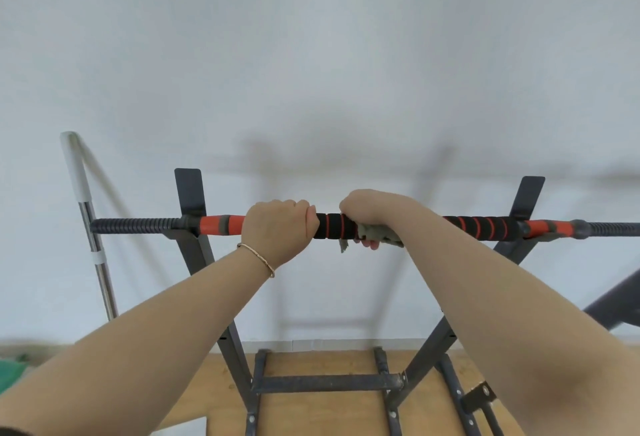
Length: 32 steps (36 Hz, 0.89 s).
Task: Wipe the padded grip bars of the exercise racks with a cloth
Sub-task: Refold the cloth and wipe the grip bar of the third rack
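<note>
Foam bar [332, 226]: cloth [379, 233] seemingly under right hand [374, 207].

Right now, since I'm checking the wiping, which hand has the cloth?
The right hand, holding the grey cloth round the padded bar; the left hand grips the bar bare.

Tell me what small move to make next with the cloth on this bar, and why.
Probably slide the right hand and its cloth rightward along the bar. The cloth is wrapped round the bar near its middle, the left hand grips the bar bare close beside it, blocking that way, and the striped padding to the right lies uncovered.
</note>
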Tool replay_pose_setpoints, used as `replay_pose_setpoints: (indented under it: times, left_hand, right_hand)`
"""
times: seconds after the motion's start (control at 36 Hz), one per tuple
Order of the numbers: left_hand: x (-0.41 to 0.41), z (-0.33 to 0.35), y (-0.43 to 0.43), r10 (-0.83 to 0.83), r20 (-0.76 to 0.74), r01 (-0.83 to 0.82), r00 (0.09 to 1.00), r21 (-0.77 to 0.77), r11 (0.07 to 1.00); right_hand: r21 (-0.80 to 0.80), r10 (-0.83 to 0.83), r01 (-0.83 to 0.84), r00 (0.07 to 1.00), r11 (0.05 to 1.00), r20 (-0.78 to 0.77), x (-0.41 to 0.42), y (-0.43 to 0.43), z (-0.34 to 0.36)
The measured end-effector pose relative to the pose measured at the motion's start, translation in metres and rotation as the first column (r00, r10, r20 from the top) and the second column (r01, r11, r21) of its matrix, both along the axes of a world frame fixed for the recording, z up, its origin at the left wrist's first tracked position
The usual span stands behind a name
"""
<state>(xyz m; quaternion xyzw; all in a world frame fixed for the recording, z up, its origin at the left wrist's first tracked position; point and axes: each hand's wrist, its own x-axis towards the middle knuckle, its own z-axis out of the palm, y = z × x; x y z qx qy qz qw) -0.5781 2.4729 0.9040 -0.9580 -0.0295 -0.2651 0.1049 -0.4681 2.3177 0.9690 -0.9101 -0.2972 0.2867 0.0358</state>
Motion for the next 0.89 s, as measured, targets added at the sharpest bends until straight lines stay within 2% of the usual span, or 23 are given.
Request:
replay_pose_setpoints:
  times: [0.03, 0.06, 0.11, 0.17, 0.19, 0.22, 0.28, 0.31, 0.36, 0.39, 0.44, 0.5, 0.56, 0.58, 0.64, 0.67, 0.69, 0.75, 0.81, 0.83, 0.89]
  left_hand:
    - [0.002, 0.003, 0.002, -0.001, -0.112, 0.006, 0.994, 0.04, 0.999]
    - [0.005, 0.008, 0.003, 0.004, -0.243, 0.0, 0.97, 0.014, 1.0]
    - [0.018, 0.018, 0.009, -0.014, -0.414, -0.086, 0.91, -0.221, 0.972]
    - [0.03, 0.04, 0.013, -0.073, -0.584, -0.246, 0.808, -0.449, 0.859]
    - [0.034, 0.046, 0.014, -0.126, -0.635, -0.33, 0.762, -0.548, 0.768]
    - [0.037, 0.05, 0.014, -0.171, -0.67, -0.389, 0.722, -0.598, 0.701]
    - [0.042, 0.049, 0.012, -0.202, -0.693, -0.42, 0.692, -0.613, 0.669]
    - [0.041, 0.047, 0.011, -0.183, -0.69, -0.413, 0.701, -0.601, 0.684]
    - [0.042, 0.041, 0.011, -0.127, -0.655, -0.383, 0.744, -0.576, 0.723]
    - [0.041, 0.038, 0.012, -0.104, -0.637, -0.36, 0.764, -0.555, 0.75]
    - [0.039, 0.034, 0.013, -0.065, -0.596, -0.283, 0.8, -0.472, 0.835]
    - [0.037, 0.03, 0.012, -0.031, -0.57, -0.221, 0.821, -0.368, 0.903]
    - [0.036, 0.028, 0.012, -0.007, -0.552, -0.212, 0.834, -0.333, 0.919]
    - [0.035, 0.028, 0.012, 0.008, -0.544, -0.208, 0.839, -0.307, 0.929]
    - [0.033, 0.025, 0.013, 0.034, -0.502, -0.138, 0.864, -0.172, 0.975]
    - [0.031, 0.022, 0.012, 0.034, -0.466, -0.086, 0.884, -0.089, 0.992]
    - [0.028, 0.02, 0.011, 0.034, -0.427, -0.048, 0.904, -0.023, 0.999]
    - [0.023, 0.019, 0.008, 0.054, -0.375, -0.041, 0.925, 0.044, 0.998]
    - [0.017, 0.015, 0.004, 0.084, -0.317, -0.055, 0.945, 0.097, 0.994]
    - [0.013, 0.012, 0.0, 0.085, -0.266, -0.06, 0.96, 0.1, 0.993]
    - [0.005, 0.005, -0.003, 0.026, -0.048, -0.021, 0.998, 0.118, 0.993]
  right_hand:
    - [0.005, -0.026, 0.026, 1.0, 1.0, -0.004, -0.001, 0.0, -0.001]
    - [0.019, -0.066, 0.067, 0.998, 0.998, -0.019, -0.001, 0.0, -0.002]
    - [0.074, -0.16, 0.165, 0.985, 0.984, -0.07, 0.004, 0.002, -0.006]
    - [0.168, -0.222, 0.23, 0.973, 0.959, -0.061, 0.009, 0.006, -0.01]
    - [0.214, -0.207, 0.199, 0.978, 0.956, 0.015, 0.011, 0.007, -0.012]
    - [0.218, -0.156, 0.12, 0.975, 0.969, 0.157, 0.013, 0.007, -0.014]
    - [0.235, -0.098, -0.024, 0.863, 0.972, 0.495, 0.015, 0.006, -0.022]
    - [0.344, -0.176, -0.027, 0.821, 0.938, 0.544, 0.013, 0.005, -0.026]
    - [0.541, -0.31, -0.024, 0.797, 0.841, 0.518, 0.012, 0.003, -0.032]
    - [0.547, -0.292, -0.04, 0.812, 0.836, 0.506, 0.013, 0.002, -0.033]
    - [0.44, -0.152, -0.09, 0.861, 0.893, 0.486, 0.011, -0.006, -0.031]
    - [0.277, 0.015, -0.189, 0.849, 0.942, 0.528, 0.011, -0.02, -0.03]
    - [0.102, 0.208, -0.374, 0.7, 0.922, 0.683, 0.006, -0.032, -0.038]
    - [0.005, 0.263, -0.392, 0.627, 0.92, 0.733, 0.003, -0.037, -0.043]
    - [-0.104, 0.311, -0.381, 0.537, 0.919, 0.784, 0.001, -0.04, -0.047]
    - [-0.11, 0.315, -0.384, 0.525, 0.917, 0.791, 0.002, -0.037, -0.048]
    - [-0.085, 0.294, -0.366, 0.564, 0.927, 0.772, 0.005, -0.032, -0.047]
    - [0.025, 0.179, -0.256, 0.741, 0.966, 0.648, 0.01, -0.021, -0.041]
    - [0.12, 0.038, -0.09, 0.924, 0.989, 0.381, 0.016, -0.015, -0.029]
    - [0.132, -0.013, -0.016, 0.976, 0.991, 0.219, 0.018, -0.012, -0.022]
    - [0.11, -0.039, 0.039, 0.999, 0.993, 0.0, 0.023, -0.01, -0.013]
